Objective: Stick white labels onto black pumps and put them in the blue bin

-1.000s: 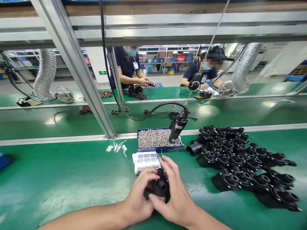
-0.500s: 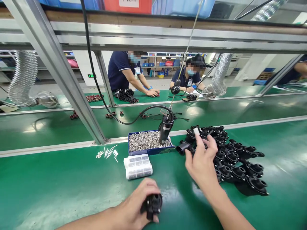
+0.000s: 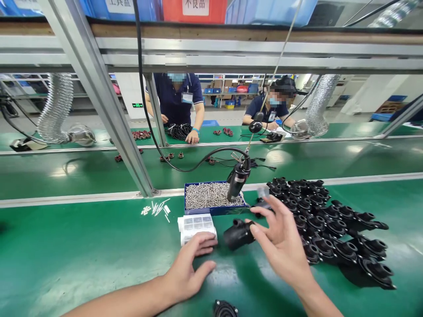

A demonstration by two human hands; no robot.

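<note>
My right hand (image 3: 286, 240) pinches a black cylindrical plastic part (image 3: 238, 234), a short spout on its side, between thumb and fingers. At a raised fingertip of that hand sits a small, blurred pale label (image 3: 263, 192). My left hand (image 3: 191, 266) rests by the roll of printed labels (image 3: 197, 222), thumb spread from the fingers, holding nothing; its fingertips overlap the roll's near side, and I cannot tell whether they touch it. Another black part (image 3: 225, 309) lies on the bench at the bottom edge, partly cut off. Right of my right hand stand several black housings (image 3: 330, 224) in rows.
Behind the label roll is a blue box of screws (image 3: 211, 197), with a hanging black electric screwdriver (image 3: 238, 178) over it. Small white tubes (image 3: 161, 209) lie to the left. A slanted metal post (image 3: 109, 110) rises at left. Two co-workers (image 3: 178, 99) are across the line.
My left hand has let go of its black part, now on the bench, and moved up to the label roll. My right hand has taken a black cylindrical part from beside the housings.
</note>
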